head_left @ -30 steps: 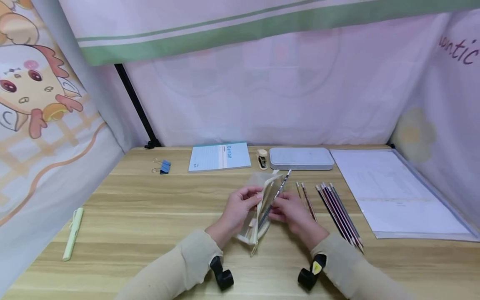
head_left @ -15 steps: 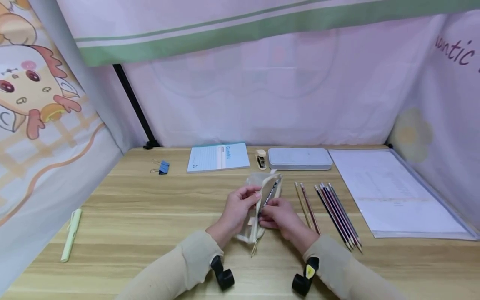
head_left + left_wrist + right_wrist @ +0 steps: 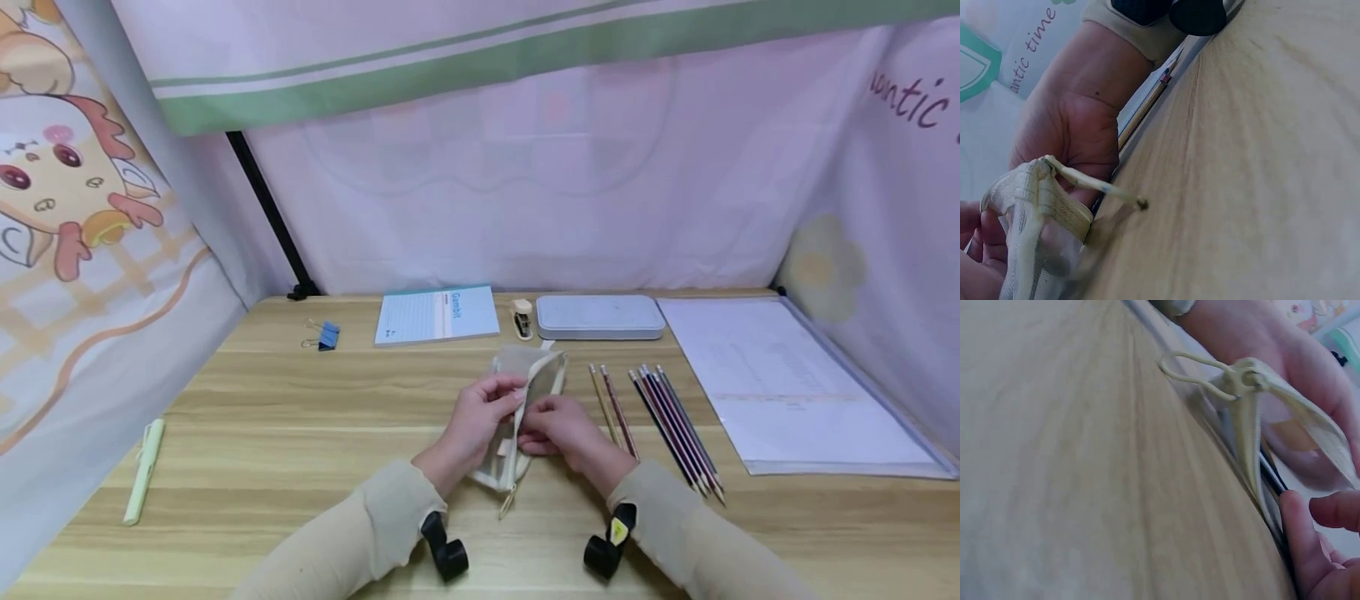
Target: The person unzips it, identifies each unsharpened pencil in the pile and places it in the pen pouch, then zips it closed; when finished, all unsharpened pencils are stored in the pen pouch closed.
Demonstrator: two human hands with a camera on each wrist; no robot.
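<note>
A pale mesh zip pouch [image 3: 491,467] stands on the desk with its zip mouth spread. My left hand [image 3: 474,417] pinches its left rim between thumb and fingers. My right hand [image 3: 566,429] is at the right side of the mouth, its fingertips partly hidden by the pouch. In the right wrist view, the right hand's fingers [image 3: 1300,531] lie beside the rim, near a thin dark line inside or alongside it; whether they grip anything is unclear. The zip pull [image 3: 1097,184] hangs from the near end. To the right lie two loose pencils [image 3: 618,412].
Several dark pencils [image 3: 678,433] lie further right, beside a clear document folder [image 3: 802,400]. Along the back are a blue notebook [image 3: 437,315], a stapler [image 3: 522,319] and a flat pale case [image 3: 600,317]. A blue binder clip [image 3: 327,335] and a green pen [image 3: 144,471] sit left.
The patterned pencil in my right hand has gone down into the pouch and out of sight. My right hand moved left to the mouth; my left hand kept its hold.
</note>
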